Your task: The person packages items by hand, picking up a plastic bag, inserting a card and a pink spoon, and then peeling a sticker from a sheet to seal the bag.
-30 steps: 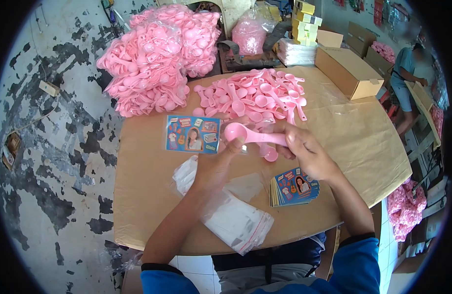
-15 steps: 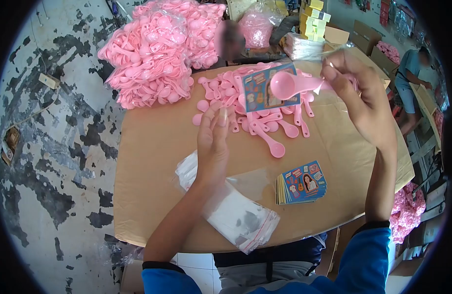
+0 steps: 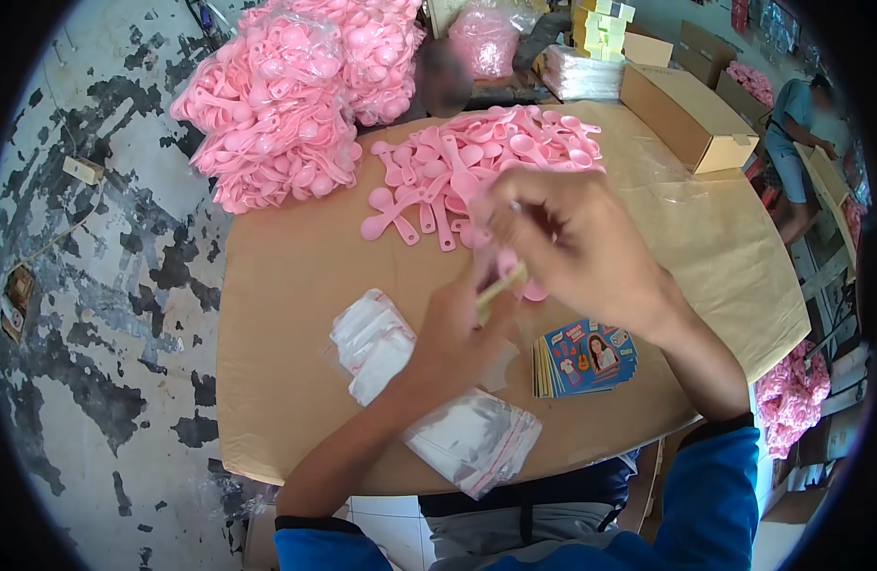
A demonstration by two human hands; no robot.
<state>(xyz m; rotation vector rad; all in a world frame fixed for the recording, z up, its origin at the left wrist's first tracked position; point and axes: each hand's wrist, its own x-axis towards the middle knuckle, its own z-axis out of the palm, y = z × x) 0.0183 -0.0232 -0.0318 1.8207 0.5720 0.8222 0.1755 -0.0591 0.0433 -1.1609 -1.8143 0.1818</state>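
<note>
My left hand and my right hand meet above the table, both smeared by motion. Between them a card shows edge-on as a pale yellow strip, pinched by my left fingers. My right fingers are closed beside it, around a pink spoon that is mostly hidden. Behind the hands lies a heap of pink spoons. To the right, below my right hand, sits a stack of blue printed cards. Clear plastic bags lie under and beside my left forearm.
Large bags of pink spoons stand at the table's back left. A cardboard box is on the back right, near a stack of clear packets. Another person works at the far right. Brown paper covers the table.
My right hand has come down and left with the spoon and card, meeting my left hand, which has moved lower and right. The view has shifted slightly, showing more of the cardboard box.
</note>
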